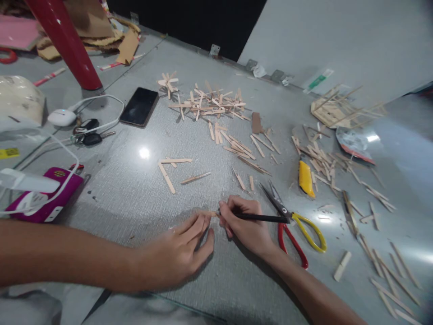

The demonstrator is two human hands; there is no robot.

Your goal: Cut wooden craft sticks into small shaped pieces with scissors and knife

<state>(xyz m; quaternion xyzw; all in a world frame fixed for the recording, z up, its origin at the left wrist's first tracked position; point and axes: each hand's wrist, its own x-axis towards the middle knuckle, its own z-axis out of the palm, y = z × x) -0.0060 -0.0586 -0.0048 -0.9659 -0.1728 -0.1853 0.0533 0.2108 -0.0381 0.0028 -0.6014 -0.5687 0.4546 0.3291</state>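
My left hand (184, 246) is closed, its fingertips pinching a small piece of wooden craft stick (213, 214) against the table. From the other side my right hand (245, 223) grips a slim black pen-like tool (267, 218), its tip at that piece. I cannot make out whether the tip is a blade or a nib. Beyond the tool's rear end lie open scissors (286, 212) with one red and one yellow handle. Ahead of my left hand are a single stick (196, 178) and sticks laid in an angle (167, 177).
Star-shaped stick pieces (216, 104) cluster at the back. Loose sticks (392, 271) and a yellow cutter (306, 178) lie right, below a stick frame (333, 110). A phone (139, 107), keys (90, 133), a purple device (64, 189) and a red post (67, 45) stand left.
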